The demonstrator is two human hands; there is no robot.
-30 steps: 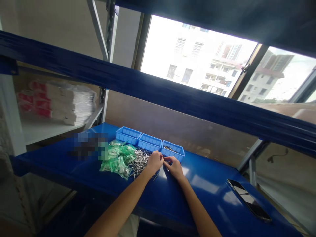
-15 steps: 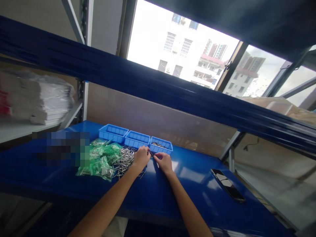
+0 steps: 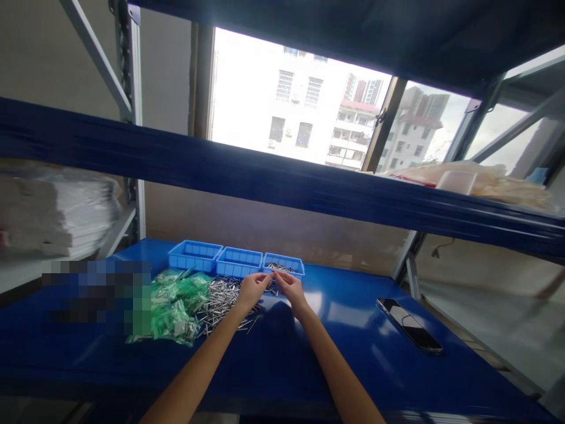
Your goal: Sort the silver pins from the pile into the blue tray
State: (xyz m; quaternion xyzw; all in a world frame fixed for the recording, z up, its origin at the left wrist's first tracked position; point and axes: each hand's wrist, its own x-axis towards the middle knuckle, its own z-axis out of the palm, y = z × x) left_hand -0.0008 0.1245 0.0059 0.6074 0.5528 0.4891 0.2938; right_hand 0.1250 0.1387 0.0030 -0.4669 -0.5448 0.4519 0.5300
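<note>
My left hand [image 3: 253, 290] and my right hand [image 3: 291, 291] meet at their fingertips in front of the right blue bin [image 3: 298, 268]. Both are closed in a pinch; whatever lies between the fingers is too small to make out. Some thin metal pins [image 3: 274, 289] show just below the fingertips. A loose pile of such pins [image 3: 221, 299] spreads over the blue table [image 3: 353, 365] to the left of my left hand. More pins [image 3: 279, 267] lie inside the right bin. The middle blue bin [image 3: 239, 265] stands beside it, behind my left hand.
Green plastic bags [image 3: 179, 312] with small parts lie left of the pile. A third blue bin [image 3: 194, 259] ends the row at the back. A phone [image 3: 410, 325] rests at the right. A blue shelf beam [image 3: 273, 176] crosses above the table.
My hands have come together, fingertips now meeting where a small gap was before. The view has tilted, so the table and bins sit lower in the picture.
</note>
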